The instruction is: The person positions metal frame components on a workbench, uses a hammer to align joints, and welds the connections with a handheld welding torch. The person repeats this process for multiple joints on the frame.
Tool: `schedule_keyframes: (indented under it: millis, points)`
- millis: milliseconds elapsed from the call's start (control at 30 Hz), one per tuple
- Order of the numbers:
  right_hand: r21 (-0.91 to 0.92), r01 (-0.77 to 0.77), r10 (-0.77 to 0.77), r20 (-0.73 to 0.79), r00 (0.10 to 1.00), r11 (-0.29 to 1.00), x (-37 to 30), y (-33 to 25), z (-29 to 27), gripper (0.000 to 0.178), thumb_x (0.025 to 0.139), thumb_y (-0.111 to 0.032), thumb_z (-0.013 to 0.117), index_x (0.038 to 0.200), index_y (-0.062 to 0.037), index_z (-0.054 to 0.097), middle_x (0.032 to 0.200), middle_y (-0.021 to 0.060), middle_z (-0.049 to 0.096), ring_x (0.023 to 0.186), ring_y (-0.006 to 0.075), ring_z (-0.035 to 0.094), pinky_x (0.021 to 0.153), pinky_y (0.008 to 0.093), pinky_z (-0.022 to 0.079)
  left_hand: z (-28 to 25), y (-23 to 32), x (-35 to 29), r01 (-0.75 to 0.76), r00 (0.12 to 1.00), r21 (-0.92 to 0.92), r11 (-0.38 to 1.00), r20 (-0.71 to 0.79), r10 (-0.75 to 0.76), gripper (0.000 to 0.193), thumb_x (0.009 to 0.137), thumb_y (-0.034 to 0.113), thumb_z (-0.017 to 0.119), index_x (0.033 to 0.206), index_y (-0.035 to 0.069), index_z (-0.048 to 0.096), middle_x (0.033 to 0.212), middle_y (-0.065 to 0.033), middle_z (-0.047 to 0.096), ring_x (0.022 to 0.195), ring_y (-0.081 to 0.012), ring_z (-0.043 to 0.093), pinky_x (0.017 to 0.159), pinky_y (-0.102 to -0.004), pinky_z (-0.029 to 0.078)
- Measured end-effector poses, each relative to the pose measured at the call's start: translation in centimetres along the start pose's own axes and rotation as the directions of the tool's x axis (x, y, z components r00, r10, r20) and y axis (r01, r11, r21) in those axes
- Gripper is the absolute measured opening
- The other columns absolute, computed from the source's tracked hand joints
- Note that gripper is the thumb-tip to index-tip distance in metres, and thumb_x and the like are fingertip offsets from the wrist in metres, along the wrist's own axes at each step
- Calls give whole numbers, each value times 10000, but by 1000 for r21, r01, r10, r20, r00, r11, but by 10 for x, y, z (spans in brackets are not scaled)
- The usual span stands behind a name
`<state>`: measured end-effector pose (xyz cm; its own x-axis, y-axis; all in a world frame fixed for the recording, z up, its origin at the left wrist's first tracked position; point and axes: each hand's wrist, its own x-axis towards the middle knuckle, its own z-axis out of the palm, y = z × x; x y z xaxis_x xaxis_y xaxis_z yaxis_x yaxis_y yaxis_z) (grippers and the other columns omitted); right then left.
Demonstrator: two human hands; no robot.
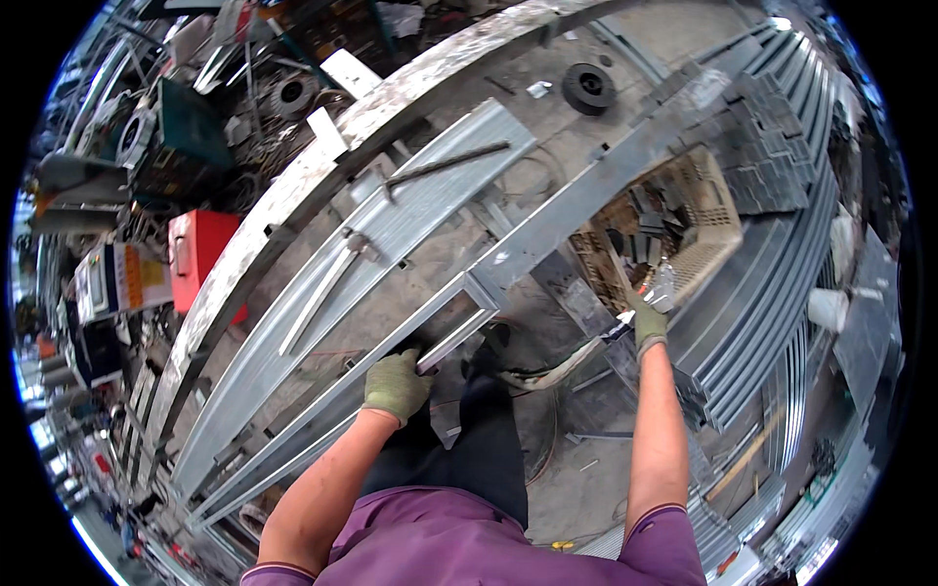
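Both my hands wear green-grey work gloves. My left hand (398, 384) is closed at the near end of a short metal bar (457, 339), beside a long metal frame (391, 354); its fingertips are partly hidden. Out to the right, my right hand (649, 326) is closed at the near edge of a beige plastic crate (725, 220). A thick hose wrapped in pale cloth (562, 367) runs up to the right hand and ends in a dark and white part (618, 330) at its fingers; the tool's kind is unclear. Clear plastic (663, 284) shows just past that hand.
Small metal offcuts (650, 223) lie in the crate. A hammer (358, 244) and a rusty rod (449, 163) rest on long metal channels (293, 313). Long profiles (782, 269) are stacked at right. A whitish beam (210, 293), a red box (200, 256) and a black wheel (588, 89) stand further off.
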<state>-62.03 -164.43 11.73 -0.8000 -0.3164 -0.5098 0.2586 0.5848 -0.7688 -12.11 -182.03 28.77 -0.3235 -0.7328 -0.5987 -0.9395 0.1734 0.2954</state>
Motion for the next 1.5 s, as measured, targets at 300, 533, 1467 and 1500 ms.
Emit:
schedule_keyframes:
  millis: [300,533,1467,1500]
  points:
    - [-181,-93,70,-129,989,979,7,-15,32,703,819,-397,933,1169,175,723,1129,159,754,962,237,670,897,401,551,2,-3,-8,42,998,4,999,52,-42,524,905,390,793,1335,96,737,1071,-207,796,1038,-418,757,931,-535,587]
    - [-250,33,-26,30,999,968,-32,23,7,365,963,-239,792,1167,60,747,1025,78,749,844,192,649,765,358,529,-10,-4,-24,-179,968,-198,964,-210,136,506,957,426,785,1313,67,753,1099,-211,795,1053,-446,751,970,-510,585]
    - [313,242,-382,541,750,918,-424,-115,180,570,1067,-71,734,1553,67,472,1145,87,702,987,125,691,873,281,592,-53,-96,-65,-259,808,-240,936,-585,74,221,994,180,780,1130,45,670,895,-206,734,796,-438,720,724,-511,568]
    - [368,270,-431,481,763,890,-428,-130,195,512,1089,-100,714,1520,73,496,1137,71,673,966,109,640,865,266,560,-49,-73,-82,-292,812,-230,928,-573,113,232,982,165,785,1140,37,675,903,-213,730,798,-439,719,709,-515,562]
